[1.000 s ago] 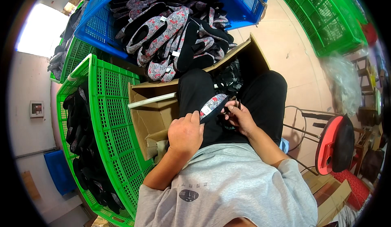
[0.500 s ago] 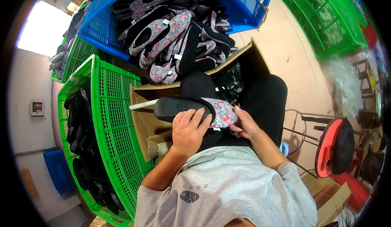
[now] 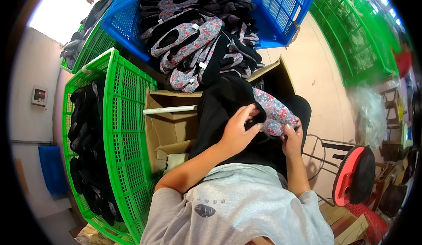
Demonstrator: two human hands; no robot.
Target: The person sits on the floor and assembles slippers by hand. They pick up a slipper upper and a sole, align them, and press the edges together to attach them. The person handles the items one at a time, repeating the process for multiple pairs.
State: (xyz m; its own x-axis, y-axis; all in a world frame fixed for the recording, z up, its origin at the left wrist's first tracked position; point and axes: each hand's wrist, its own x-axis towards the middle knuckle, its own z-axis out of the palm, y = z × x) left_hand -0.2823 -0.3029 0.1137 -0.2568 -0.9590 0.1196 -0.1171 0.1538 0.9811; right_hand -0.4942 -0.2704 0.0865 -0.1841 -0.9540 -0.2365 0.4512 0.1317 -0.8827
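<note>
Floral shoe's (image 3: pixel 274 113) heel under right hand (image 3: pixel 292 140)

Green crate (image 3: pixel 127 126), blue crate (image 3: pixel 281 12), perhaps a stool (image 3: pixel 351 174).

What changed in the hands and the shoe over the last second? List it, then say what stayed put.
The floral shoe was turned over in the lap: a second ago it was edge-on, then its black sole faced up, and now the patterned fabric shows. The left hand shifted its grip to the shoe's left end, and the right hand moved under its right end. Both hands kept hold throughout. The blue crate, green crate and cardboard box stayed put.
</note>
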